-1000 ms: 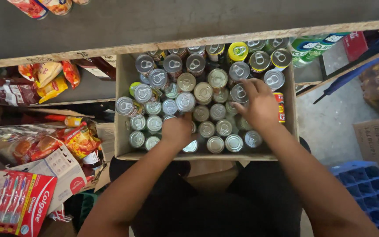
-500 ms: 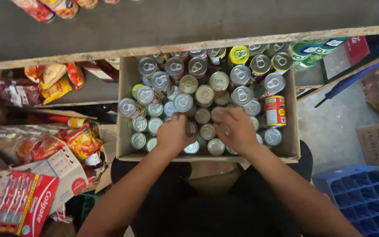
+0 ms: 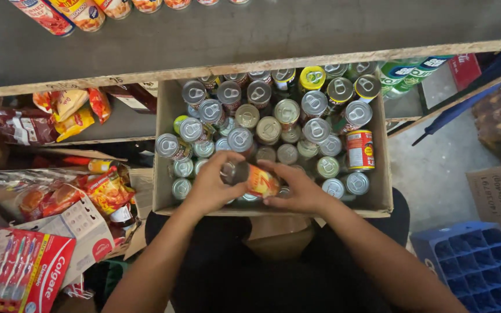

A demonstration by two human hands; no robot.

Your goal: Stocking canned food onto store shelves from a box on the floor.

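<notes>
Red toothbrush packs (image 3: 27, 272) bottom left, perhaps snack bags (image 3: 68, 110) above

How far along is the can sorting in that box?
Looks done: most cans stand upright in the box, tops up. In hand: the left hand and right hand hold one orange-labelled can on its side above the near row. Left: that can is not set down, and a red can lies on its side near the right wall.

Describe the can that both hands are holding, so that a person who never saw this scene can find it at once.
Look at the open cardboard box full of cans below the shelf. At its near edge, the left hand and right hand meet around one can. It alone lies on its side there, showing an orange label, while its neighbours stand upright showing silver tops.
</notes>
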